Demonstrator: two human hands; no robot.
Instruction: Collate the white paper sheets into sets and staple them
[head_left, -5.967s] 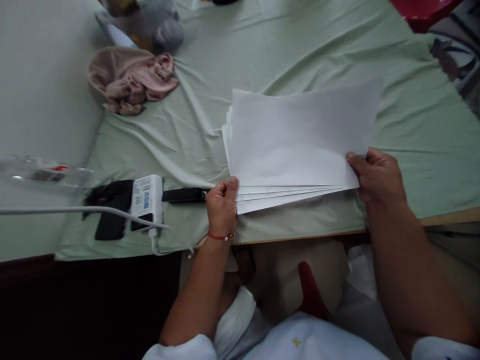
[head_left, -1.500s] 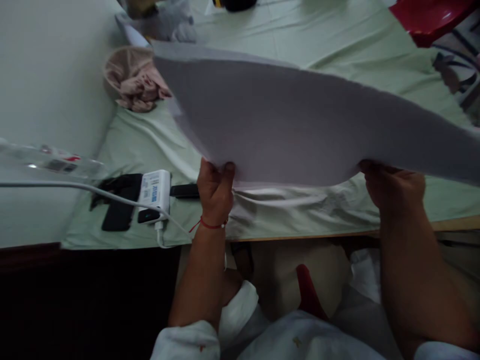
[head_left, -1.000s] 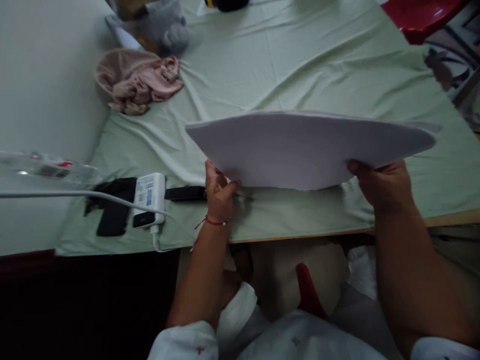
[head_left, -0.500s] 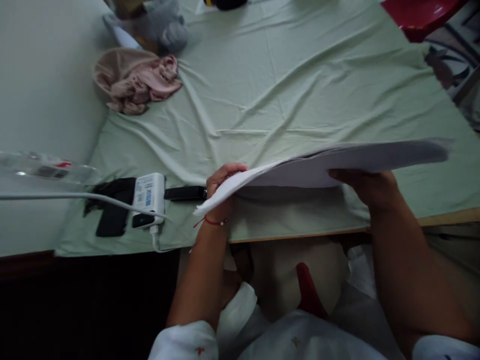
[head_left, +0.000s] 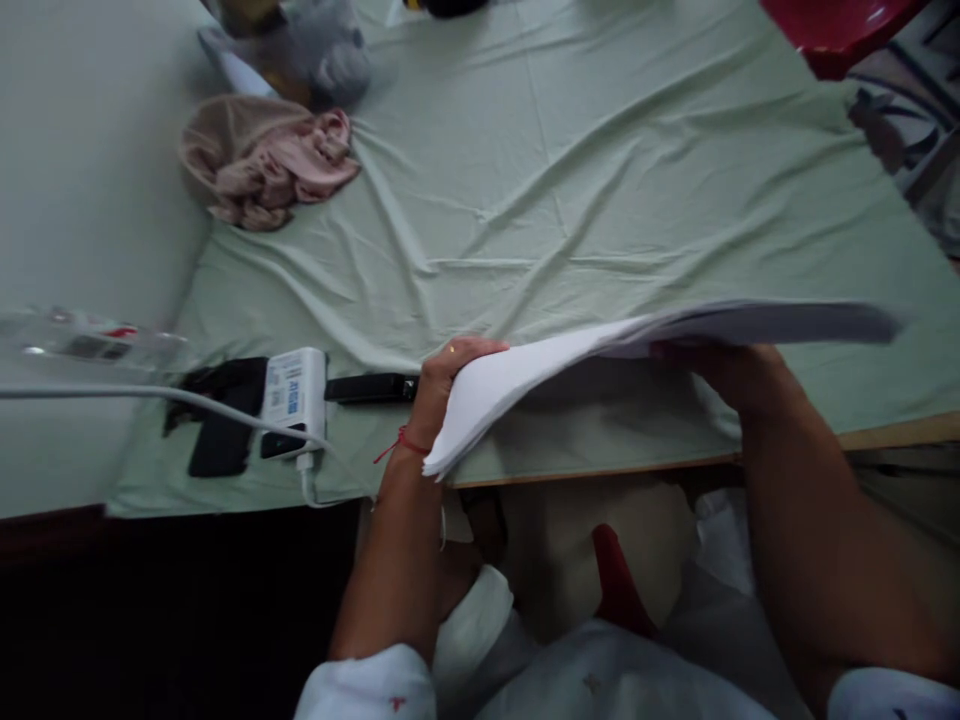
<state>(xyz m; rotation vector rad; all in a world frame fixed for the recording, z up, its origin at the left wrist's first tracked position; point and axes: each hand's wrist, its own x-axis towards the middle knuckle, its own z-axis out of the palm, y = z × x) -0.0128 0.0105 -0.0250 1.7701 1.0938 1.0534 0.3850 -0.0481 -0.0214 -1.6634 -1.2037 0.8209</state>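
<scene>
A stack of white paper sheets (head_left: 570,370) hangs just above the near edge of the table, lifted off the pale green cloth (head_left: 600,180) and sagging toward me. My left hand (head_left: 442,385) grips its left end, fingers curled over the top; a red thread circles that wrist. My right hand (head_left: 731,370) holds the right end from underneath, its fingers partly hidden by the sheets.
Left of my left hand lie a white power bank (head_left: 295,395) with a white cable, a black stapler-like bar (head_left: 371,388) and a black phone (head_left: 221,415). A crumpled pink cloth (head_left: 266,160) sits at the far left, a red chair (head_left: 840,30) at the far right.
The stack lay flat under both hands, was raised and tipped up on edge, and has now swung down toward me, nearly level above the table edge.
</scene>
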